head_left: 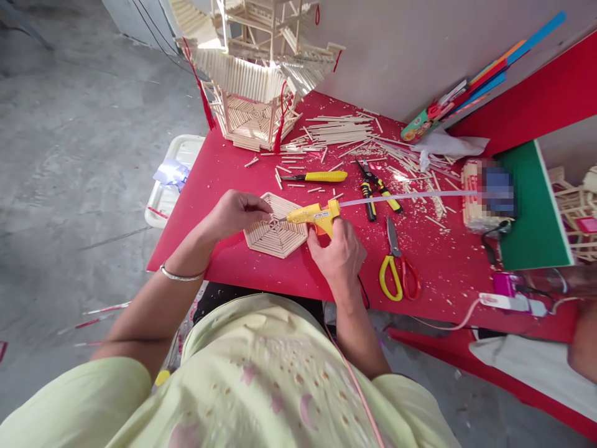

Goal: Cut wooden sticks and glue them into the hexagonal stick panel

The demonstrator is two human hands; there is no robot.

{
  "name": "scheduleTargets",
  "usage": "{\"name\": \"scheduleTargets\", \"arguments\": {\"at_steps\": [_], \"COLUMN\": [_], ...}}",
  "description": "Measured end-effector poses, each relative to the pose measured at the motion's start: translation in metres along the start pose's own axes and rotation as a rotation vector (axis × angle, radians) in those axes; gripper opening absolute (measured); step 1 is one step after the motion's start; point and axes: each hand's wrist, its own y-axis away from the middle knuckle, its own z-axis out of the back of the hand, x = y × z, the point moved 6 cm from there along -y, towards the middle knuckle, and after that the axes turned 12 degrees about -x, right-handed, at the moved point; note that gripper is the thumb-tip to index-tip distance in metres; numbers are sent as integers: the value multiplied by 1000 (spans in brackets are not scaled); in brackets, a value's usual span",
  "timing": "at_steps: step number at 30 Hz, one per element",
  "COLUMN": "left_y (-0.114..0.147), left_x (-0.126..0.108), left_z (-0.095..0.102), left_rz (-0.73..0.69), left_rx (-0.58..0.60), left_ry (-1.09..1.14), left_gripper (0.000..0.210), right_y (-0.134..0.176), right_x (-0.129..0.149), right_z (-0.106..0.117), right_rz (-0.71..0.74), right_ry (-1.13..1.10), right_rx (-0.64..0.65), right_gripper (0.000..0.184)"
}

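My right hand (339, 253) is wrapped around the grip of a yellow hot glue gun (311, 215). A long clear glue stick (405, 197) sticks out of its back. The nozzle points left, over a hexagonal panel of thin wooden sticks (282, 241) lying on the table. My left hand (240, 214) is at the panel's upper left, thumb and fingers pinched close to the nozzle tip. Whatever is between those fingertips is too small to make out.
On the red table (275, 274) lie a utility knife (326, 177), pliers (373, 190), scissors (396, 264) and loose wooden sticks (338, 132). A stick-built pagoda model (256, 81) stands at the back left. A power strip (513, 303) and another person's arm (583, 339) are at right.
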Motion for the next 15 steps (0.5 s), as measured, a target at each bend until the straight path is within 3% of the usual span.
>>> {"name": "scheduleTargets", "arguments": {"at_steps": [6,8,12,15], "left_y": [8,9,4,2], "left_x": [-4,-7,-7,-4], "left_z": [-5,-4,5,6], "left_rz": [127,147,153,197], "left_rx": [166,142,-16,-30], "left_ry": [81,147,219,262], "left_gripper": [34,34,38,40], "right_y": [-1,0,0,-1], "right_x": [3,3,4,6], "right_z": [-1,-1,-1,-1], "right_rz": [9,9,13,-9], "right_ry": [11,18,20,-14], "right_rx": [-2,-3,6,2], "right_gripper": [39,39,37,36]}}
